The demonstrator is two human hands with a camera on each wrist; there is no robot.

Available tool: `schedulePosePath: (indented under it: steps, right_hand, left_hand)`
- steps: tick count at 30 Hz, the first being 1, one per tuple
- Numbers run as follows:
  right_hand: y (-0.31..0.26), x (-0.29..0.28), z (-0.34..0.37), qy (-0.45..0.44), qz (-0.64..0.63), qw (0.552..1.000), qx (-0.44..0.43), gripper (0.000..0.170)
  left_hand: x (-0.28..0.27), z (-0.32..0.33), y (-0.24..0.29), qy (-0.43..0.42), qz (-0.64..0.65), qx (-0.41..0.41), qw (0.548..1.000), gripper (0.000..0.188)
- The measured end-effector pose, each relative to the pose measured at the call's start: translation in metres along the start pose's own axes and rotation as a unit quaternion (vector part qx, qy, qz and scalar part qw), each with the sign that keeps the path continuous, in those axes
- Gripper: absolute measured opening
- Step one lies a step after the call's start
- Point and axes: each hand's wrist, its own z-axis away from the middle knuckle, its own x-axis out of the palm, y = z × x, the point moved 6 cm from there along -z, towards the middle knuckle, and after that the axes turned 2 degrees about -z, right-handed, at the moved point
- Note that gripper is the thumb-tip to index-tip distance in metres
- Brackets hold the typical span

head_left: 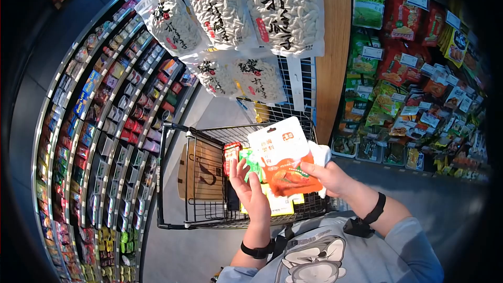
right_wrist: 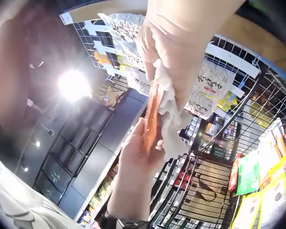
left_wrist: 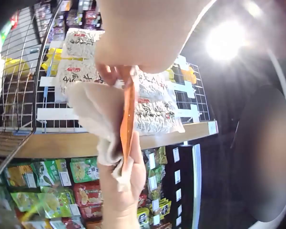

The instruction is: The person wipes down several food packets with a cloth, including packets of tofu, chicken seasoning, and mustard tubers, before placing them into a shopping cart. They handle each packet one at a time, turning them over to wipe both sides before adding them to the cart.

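My right hand (head_left: 331,176) grips an orange-and-white food pouch (head_left: 285,152) by its right side, thumb over the printed front. A crumpled white, tissue-like bundle (right_wrist: 170,119) is held against the pouch in that same hand. In the head view the pouch is tilted, its front facing me, above the shopping cart (head_left: 191,222). My left hand (head_left: 253,199) is raised at the pouch's left edge, fingers extended and spread. Both wrist views show the pouch (left_wrist: 128,114) edge-on between the two hands.
Inside the cart are a red packet (head_left: 231,156), a green packet (head_left: 252,161), yellow-and-white packets (head_left: 277,204) and a brown board-like panel (head_left: 204,170). Bags of white seeds (head_left: 283,15) hang beyond it. Snack shelves (head_left: 99,126) curve along the left; hanging packets (head_left: 403,15) fill the right.
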Motion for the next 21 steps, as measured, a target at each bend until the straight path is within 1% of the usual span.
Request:
schedulePosePath:
  steps: [1,2,3,4,5,6,7,8,9,10,11,12,13,14,15,16,18,19,20,21]
  right_hand:
    - [0.001,0.004,-0.005,-0.020,0.055,0.995,-0.080,0.042]
    - [0.001,0.009,-0.007,-0.021,0.056,0.995,-0.083,0.042]
    - [-0.002,0.024,-0.007,-0.071,0.163,0.975,-0.135,0.045]
    - [-0.004,0.041,-0.007,-0.122,0.266,0.938,-0.185,0.049]
    - [-0.006,0.063,-0.001,-0.123,0.325,0.899,-0.265,0.050]
    - [-0.004,0.083,0.009,-0.123,0.380,0.851,-0.342,0.051]
    - [0.011,0.088,0.012,-0.124,0.508,0.776,-0.352,0.051]
    - [0.017,0.092,0.019,-0.137,0.538,0.743,-0.375,0.056]
    - [0.025,0.101,0.020,-0.170,0.614,0.662,-0.394,0.061]
    - [0.034,0.108,0.021,-0.201,0.682,0.573,-0.407,0.066]
    - [0.037,0.112,0.022,-0.173,0.707,0.508,-0.460,0.067]
    - [0.038,0.114,0.020,-0.171,0.709,0.508,-0.459,0.067]
    - [0.039,0.115,0.016,-0.164,0.719,0.510,-0.443,0.063]
    - [0.040,0.116,0.011,-0.156,0.729,0.512,-0.427,0.060]
    - [0.038,0.119,0.008,-0.126,0.735,0.498,-0.442,0.056]
    - [0.035,0.122,0.005,-0.120,0.738,0.498,-0.440,0.056]
    - [0.025,0.124,0.001,-0.069,0.765,0.464,-0.442,0.054]
    - [0.021,0.124,0.000,-0.061,0.753,0.494,-0.430,0.052]
    - [0.018,0.126,0.000,-0.053,0.755,0.494,-0.427,0.052]
    - [0.013,0.126,0.000,-0.020,0.757,0.494,-0.426,0.052]
  left_hand:
    - [0.004,0.001,0.008,-0.032,0.022,0.016,0.999,0.048]
    - [0.012,0.004,0.015,-0.078,0.025,0.062,0.995,0.058]
    - [0.021,0.007,0.015,-0.118,0.079,0.052,0.989,0.068]
    - [0.029,0.011,0.016,-0.156,0.132,0.042,0.978,0.079]
    - [0.036,0.015,0.013,-0.192,0.177,-0.021,0.965,0.097]
    - [0.026,0.021,-0.012,-0.154,0.251,-0.073,0.953,0.095]
    - [0.022,0.018,-0.005,-0.170,0.347,-0.115,0.915,0.096]
    - [0.018,0.013,0.004,-0.185,0.439,-0.158,0.865,0.098]
    - [0.018,0.005,0.011,-0.218,0.647,-0.163,0.712,0.096]
    - [0.009,0.006,0.009,-0.185,0.629,-0.269,0.705,0.095]
    - [0.003,0.001,0.003,-0.164,0.599,-0.273,0.734,0.094]
    - [-0.002,-0.003,-0.005,-0.142,0.568,-0.276,0.762,0.093]
    - [-0.003,-0.006,-0.007,-0.145,0.569,-0.278,0.760,0.093]
    - [-0.007,-0.009,-0.010,-0.134,0.545,-0.264,0.784,0.093]
    - [-0.010,-0.012,-0.014,-0.123,0.521,-0.251,0.807,0.093]
    - [-0.011,-0.014,-0.021,-0.151,0.533,-0.229,0.800,0.093]
    - [-0.007,-0.013,-0.010,-0.182,0.584,-0.224,0.759,0.095]
    - [-0.009,-0.008,-0.007,-0.189,0.552,-0.229,0.779,0.096]
    - [-0.011,-0.007,-0.010,-0.231,0.538,-0.214,0.782,0.091]
    - [-0.011,-0.004,-0.012,-0.245,0.517,-0.218,0.791,0.092]
